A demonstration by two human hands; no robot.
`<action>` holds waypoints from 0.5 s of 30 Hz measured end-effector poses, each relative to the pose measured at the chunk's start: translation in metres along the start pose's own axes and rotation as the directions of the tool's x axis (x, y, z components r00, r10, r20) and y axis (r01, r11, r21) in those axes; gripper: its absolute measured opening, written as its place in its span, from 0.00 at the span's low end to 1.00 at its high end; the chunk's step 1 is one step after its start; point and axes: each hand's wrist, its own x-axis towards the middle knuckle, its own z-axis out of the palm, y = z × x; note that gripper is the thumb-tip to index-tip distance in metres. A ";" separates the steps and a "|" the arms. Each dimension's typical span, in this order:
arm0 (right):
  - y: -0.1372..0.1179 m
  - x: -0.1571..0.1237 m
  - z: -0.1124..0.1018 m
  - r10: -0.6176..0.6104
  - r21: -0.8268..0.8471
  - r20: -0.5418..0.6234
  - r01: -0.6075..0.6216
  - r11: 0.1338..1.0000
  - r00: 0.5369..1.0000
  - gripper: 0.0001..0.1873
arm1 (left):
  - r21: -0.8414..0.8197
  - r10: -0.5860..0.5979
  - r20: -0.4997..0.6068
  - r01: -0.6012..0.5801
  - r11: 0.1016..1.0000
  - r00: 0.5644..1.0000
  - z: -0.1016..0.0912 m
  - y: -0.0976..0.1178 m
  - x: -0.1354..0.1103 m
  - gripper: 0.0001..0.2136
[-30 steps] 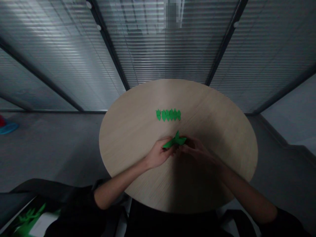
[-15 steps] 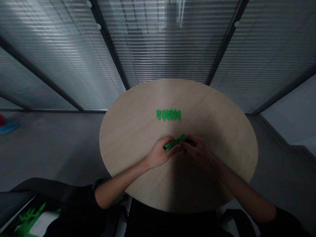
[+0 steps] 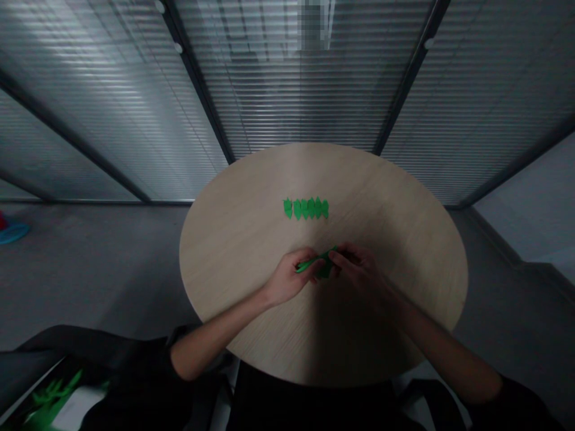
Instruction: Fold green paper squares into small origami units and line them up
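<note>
A green piece that looks like folded paper is held between my two hands above the near half of the round wooden table. My left hand grips its left end, with the thumb along its near side. At its right end, the fingers and thumb of my right hand are closed on it. My fingers hide part of its shape. Beyond the hands, several small green leaf-shaped pieces lie side by side in a row on the tabletop.
Glass panels with blinds and dark frames stand behind the table. At the lower left, a dark bag or box holds green things and a white item. A blue and red object lies on the floor far left.
The green piece has been turned between my fingers, so a part of it now hangs below my left thumb. My right thumb has shifted up slightly. The row has not moved.
</note>
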 end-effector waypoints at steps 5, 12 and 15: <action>0.002 0.001 -0.002 -0.016 -0.016 -0.012 0.016 1.000 1.000 0.18 | -0.096 -0.056 -0.070 0.049 0.994 0.996 0.000 -0.002 0.003 0.16; 0.002 0.000 -0.001 -0.028 -0.017 -0.013 0.028 0.999 1.000 0.19 | -0.123 -0.065 -0.069 0.056 0.991 0.996 -0.001 0.000 0.003 0.15; 0.000 0.000 -0.001 -0.018 -0.004 -0.017 0.018 1.000 1.000 0.19 | -0.116 -0.064 -0.070 0.056 0.992 0.995 -0.001 0.000 0.003 0.15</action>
